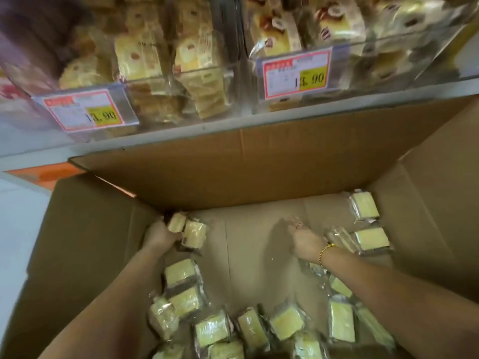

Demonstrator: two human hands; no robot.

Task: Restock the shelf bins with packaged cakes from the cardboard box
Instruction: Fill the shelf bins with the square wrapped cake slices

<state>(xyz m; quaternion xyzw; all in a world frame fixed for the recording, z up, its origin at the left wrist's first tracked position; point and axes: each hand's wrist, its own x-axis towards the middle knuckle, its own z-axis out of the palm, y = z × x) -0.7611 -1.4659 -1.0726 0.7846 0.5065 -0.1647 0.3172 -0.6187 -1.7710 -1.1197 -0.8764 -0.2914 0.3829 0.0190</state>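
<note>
**Left hand loaded, right hand free beside the next cakes**

At 9 o'clock in the matte, corrugated cardboard box (85, 229), the left hand (159, 235) grips two held cakes (188, 230), its fingers curled round them and mostly hidden. The right hand (307, 240) hovers over the bare box floor, fingers (295, 224) loosely spread, holding nothing. The nearest loose cakes (369, 238) lie just beside it at 3 o'clock, long axis roughly crosswise, so the right hand likely takes them. They are pale sponge blocks in glossy, crinkled clear film. The clear plastic shelf bins (181, 73) stand at 12 o'clock, partly stocked.
</note>
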